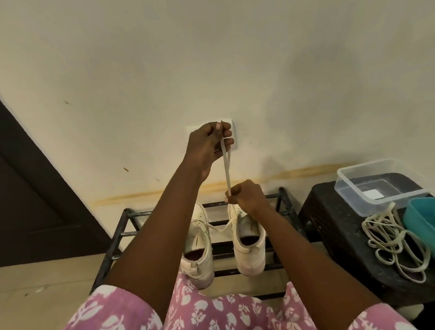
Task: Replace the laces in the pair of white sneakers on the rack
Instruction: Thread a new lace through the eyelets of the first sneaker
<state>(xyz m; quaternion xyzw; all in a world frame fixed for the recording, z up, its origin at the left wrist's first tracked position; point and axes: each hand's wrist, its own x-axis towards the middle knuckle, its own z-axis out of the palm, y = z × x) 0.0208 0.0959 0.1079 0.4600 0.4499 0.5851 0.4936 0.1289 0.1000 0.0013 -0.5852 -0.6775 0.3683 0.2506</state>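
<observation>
Pink flowered sleeves frame my arms. My left hand pinches the lace up high; my right hand pinches it lower, just above the right sneaker, beside the left sneaker on the rack.

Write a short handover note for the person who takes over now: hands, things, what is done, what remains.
Left hand: raised, grips the lace near its ends.
Right hand: pinches the same lace just above the right sneaker.
Left sneaker stands beside it on the rack.
Loose laces lie on the black stool.
Done: unclear whether the held lace is old or new.
Left: finish this sneaker, then check the other.
</observation>
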